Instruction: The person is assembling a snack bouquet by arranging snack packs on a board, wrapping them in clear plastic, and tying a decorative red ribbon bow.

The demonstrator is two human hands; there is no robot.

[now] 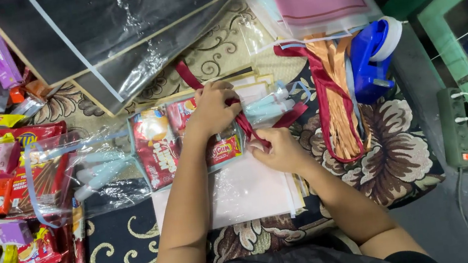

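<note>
Both hands are pinched on the dark red ribbon (243,125), left hand (214,109) up top and right hand (277,151) lower, over a clear snack pack (187,140) on the patterned floor mat (394,153). Ribbon looks slippery, so the loop could slide loose if the pinch eases. The knot itself is hidden behind the fingers.

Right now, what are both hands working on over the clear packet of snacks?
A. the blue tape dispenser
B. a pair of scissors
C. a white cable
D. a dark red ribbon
D: the left hand and right hand both pinch the dark red ribbon that crosses the clear packet of snacks, while the blue tape dispenser sits untouched to the right.
</note>
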